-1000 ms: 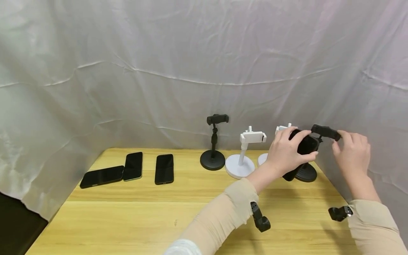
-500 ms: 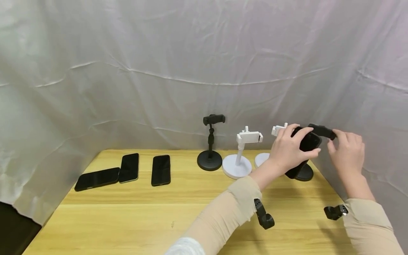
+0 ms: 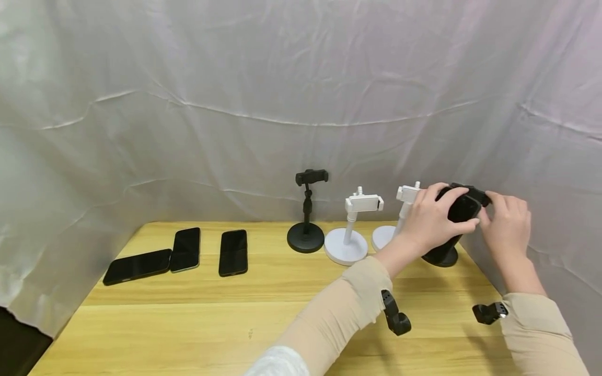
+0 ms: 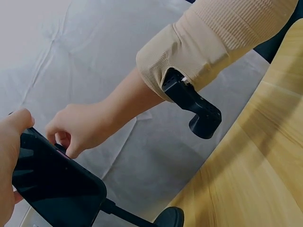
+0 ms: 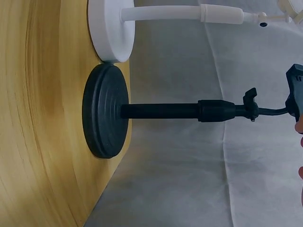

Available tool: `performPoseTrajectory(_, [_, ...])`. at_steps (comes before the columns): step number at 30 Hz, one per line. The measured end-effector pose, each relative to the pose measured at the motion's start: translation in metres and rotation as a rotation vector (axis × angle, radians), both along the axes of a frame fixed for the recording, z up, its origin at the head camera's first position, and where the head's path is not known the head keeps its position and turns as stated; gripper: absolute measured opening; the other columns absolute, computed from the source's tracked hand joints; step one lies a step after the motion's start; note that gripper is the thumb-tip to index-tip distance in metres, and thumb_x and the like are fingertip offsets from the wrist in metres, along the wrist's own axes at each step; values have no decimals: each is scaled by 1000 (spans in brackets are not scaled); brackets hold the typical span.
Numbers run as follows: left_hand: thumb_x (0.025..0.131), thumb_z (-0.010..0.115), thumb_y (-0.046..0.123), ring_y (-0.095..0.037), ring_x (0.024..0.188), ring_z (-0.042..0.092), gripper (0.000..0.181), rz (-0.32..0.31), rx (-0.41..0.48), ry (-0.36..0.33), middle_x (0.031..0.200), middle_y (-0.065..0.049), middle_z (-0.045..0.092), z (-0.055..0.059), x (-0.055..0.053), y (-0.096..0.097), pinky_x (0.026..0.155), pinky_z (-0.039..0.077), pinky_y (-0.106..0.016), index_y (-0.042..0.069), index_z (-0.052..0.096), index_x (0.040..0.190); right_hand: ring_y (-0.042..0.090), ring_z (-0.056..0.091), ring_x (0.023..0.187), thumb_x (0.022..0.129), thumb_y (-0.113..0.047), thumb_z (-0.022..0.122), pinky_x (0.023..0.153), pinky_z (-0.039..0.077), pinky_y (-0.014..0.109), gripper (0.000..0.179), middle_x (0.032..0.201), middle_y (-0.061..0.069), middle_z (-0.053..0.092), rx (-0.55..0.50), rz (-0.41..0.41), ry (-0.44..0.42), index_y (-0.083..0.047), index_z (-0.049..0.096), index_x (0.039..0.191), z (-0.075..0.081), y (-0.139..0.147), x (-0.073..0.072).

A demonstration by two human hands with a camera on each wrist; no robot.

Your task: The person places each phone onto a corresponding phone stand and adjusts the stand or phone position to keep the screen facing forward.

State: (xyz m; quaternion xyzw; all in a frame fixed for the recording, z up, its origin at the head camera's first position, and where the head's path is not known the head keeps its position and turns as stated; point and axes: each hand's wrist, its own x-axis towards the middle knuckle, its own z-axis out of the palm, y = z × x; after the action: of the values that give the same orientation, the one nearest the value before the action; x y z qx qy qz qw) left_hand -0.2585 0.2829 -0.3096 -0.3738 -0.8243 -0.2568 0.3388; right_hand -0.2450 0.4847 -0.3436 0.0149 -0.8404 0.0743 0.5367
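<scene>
My left hand grips a black smartphone, thumb on one side and fingers over the top edge. The phone is tilted in front of the clamp of the black phone stand at the far right. With curled fingers my right hand pinches the right end of that clamp. In the left wrist view the phone's dark face covers most of the clamp, so whether it sits between the clamp's arms is hidden. The stand's round base rests on the table.
Left of the hands stand a white phone stand, another white one and a black one. Several black phones, including one upright-lying phone, lie on the wooden table at left. A grey curtain hangs behind.
The left hand has brought the phone rightward against the clamp; the gap between phone and right hand has narrowed. The right hand keeps hold of the clamp's end. The head view has shifted slightly.
</scene>
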Motion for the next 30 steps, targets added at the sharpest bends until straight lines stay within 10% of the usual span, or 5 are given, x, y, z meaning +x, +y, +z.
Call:
performPoseTrajectory(20, [81,68,60,-9,119,53,61,-42,-7,32,132,0,57,7,-6,18,98,40,-17,29,58,132,55,49,99,73,17,56,78,36,66,40,100,34,60,-21,-9,-41,10,62,112,1,-1,0])
performPoseTrajectory(30, [83,66,60,-9,124,53,61,-58,-20,26,134,1,57,13,-8,23,104,38,-19,28,57,134,55,49,96,84,-1,61,74,36,67,26,96,34,59,-15,-31,-40,12,61,107,2,-3,2])
